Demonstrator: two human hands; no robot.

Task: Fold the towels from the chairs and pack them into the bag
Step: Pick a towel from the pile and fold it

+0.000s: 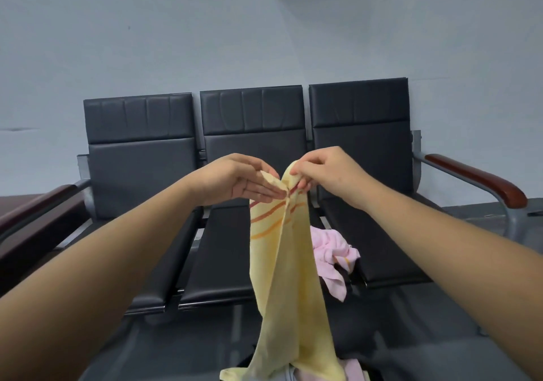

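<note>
yellow towel (293,278) is held up before the chairs (252,151), hung long, likely so its top corners can be matched for a fold | grip: left hand (241,181) is pinched on one corner; right hand (326,172) is clamped on the other, close together | pink towel (332,251) is left crumpled on the right seat

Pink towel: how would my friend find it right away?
Find the row of three black chairs by the wall. The pink towel lies crumpled where the middle and right seats meet. Unlike the yellow towel held up in front, nobody touches it.
</note>
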